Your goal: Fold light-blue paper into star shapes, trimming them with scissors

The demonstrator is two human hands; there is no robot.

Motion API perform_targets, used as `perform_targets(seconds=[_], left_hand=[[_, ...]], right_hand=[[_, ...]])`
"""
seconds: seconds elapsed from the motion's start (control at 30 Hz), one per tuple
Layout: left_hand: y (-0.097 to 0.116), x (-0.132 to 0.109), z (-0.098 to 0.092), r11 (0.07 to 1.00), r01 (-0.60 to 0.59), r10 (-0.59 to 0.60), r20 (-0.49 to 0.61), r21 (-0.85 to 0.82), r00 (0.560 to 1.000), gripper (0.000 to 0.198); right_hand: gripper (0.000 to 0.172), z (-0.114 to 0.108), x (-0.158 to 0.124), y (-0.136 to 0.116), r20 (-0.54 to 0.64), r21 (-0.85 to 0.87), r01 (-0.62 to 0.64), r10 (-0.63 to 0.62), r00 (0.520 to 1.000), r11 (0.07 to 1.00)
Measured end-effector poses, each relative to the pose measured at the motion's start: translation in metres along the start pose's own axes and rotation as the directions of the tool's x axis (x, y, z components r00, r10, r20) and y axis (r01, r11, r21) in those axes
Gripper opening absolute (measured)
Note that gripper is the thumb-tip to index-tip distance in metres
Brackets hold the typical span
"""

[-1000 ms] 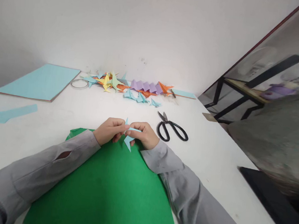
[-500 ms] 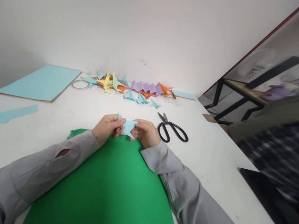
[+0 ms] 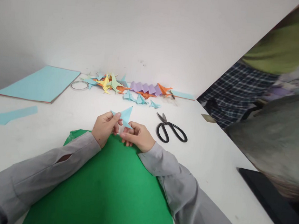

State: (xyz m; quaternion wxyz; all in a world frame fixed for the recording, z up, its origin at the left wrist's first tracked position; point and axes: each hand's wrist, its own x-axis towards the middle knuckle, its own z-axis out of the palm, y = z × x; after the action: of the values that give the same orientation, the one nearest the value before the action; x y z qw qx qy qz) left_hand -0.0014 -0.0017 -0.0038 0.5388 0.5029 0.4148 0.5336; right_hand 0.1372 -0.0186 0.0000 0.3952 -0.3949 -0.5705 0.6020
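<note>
My left hand (image 3: 106, 126) pinches a small light-blue folded paper (image 3: 126, 115) between thumb and fingers. The paper has pointed, wing-like corners, one of them aimed up. Close beside it, my right hand (image 3: 138, 136) has thumb and index pressed together at the paper's lower part; just what lies between those fingertips is partly hidden. Both hands are above the far edge of a green sheet (image 3: 105, 188) lying on the white table. To the right of my right hand rest black-handled scissors (image 3: 166, 127), blades apart and pointing away.
Along the wall lie colourful folded paper pieces (image 3: 106, 83), a purple pleated strip (image 3: 145, 88) and small blue folded pieces (image 3: 141, 99). Left are a wire ring (image 3: 79, 85), blue sheets (image 3: 39, 83) and a cut blue strip (image 3: 9, 114). People in checked clothing (image 3: 233, 88) stand beyond the right edge.
The folded paper has turned, with a point now upward. My right hand has shifted down and left along it. At the right, a person in green and checked clothing has come into view.
</note>
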Motion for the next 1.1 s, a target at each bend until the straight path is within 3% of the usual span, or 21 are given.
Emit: perform_targets(seconds=[0.1, 0.23, 0.4, 0.5, 0.7, 0.83, 1.1], left_hand=[[0.0, -0.001, 0.001, 0.999, 0.002, -0.005, 0.054, 0.051, 0.999, 0.031], [0.004, -0.005, 0.001, 0.994, -0.021, -0.005, 0.226, 0.111, 0.974, 0.031], [0.01, -0.008, 0.0, 0.982, 0.005, -0.084, 0.416, 0.189, 0.905, 0.028], [0.012, -0.009, 0.0, 0.972, 0.017, -0.122, 0.44, 0.234, 0.889, 0.025], [0.013, -0.007, -0.001, 0.977, 0.083, -0.153, 0.377, 0.195, 0.913, 0.017], [0.013, -0.004, -0.004, 0.973, 0.144, -0.211, 0.436, 0.182, 0.875, 0.016], [0.016, -0.004, -0.004, 0.972, 0.178, -0.228, 0.459, 0.151, 0.859, 0.025]], right_hand=[[0.036, 0.005, -0.001, -0.001, -0.046, -0.043, 0.021, -0.023, 0.999, 0.999], [0.037, 0.001, 0.0, 0.001, -0.175, 0.001, 0.07, -0.069, 0.982, 0.998], [0.041, -0.004, 0.001, 0.005, -0.111, -0.016, 0.115, -0.116, 0.987, 0.993], [0.041, -0.004, 0.0, 0.005, -0.111, -0.059, 0.125, -0.131, 0.985, 0.99], [0.04, -0.004, -0.001, 0.004, -0.101, -0.095, 0.137, -0.147, 0.984, 0.986], [0.039, -0.003, -0.004, 0.002, -0.073, -0.126, 0.153, -0.163, 0.984, 0.98], [0.039, -0.004, -0.002, 0.005, -0.021, 0.034, 0.135, -0.134, 0.991, 0.99]])
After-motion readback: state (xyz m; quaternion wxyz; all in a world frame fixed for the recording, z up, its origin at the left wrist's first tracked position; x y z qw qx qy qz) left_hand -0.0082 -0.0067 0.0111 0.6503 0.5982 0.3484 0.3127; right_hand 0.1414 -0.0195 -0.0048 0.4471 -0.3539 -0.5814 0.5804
